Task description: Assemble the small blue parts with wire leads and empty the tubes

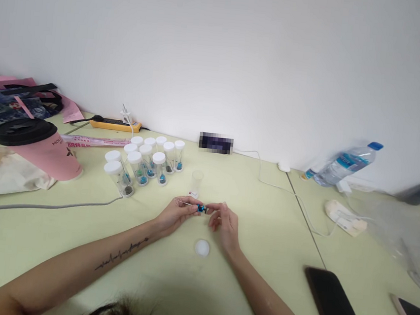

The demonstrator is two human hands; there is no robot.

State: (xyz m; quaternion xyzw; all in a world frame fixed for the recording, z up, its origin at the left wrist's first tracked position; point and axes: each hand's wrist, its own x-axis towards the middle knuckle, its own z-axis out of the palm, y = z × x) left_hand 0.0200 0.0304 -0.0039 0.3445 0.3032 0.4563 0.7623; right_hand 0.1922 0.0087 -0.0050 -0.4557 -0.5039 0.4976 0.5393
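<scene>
Between my two hands, just above the desk (pixel 75 243), is the small blue piece (pixel 200 208). My left hand (pixel 176 214) and right hand (pixel 226 223) each pinch it with closed fingers. Its thin wire (pixel 185 203) runs leftward over my left hand.

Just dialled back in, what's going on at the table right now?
A person's left hand and right hand pinch a small blue piece between their fingertips, just above the table. An open vial stands right behind them, and a loose white cap lies nearer the person. A cluster of capped vials stands to the left, untouched.
</scene>
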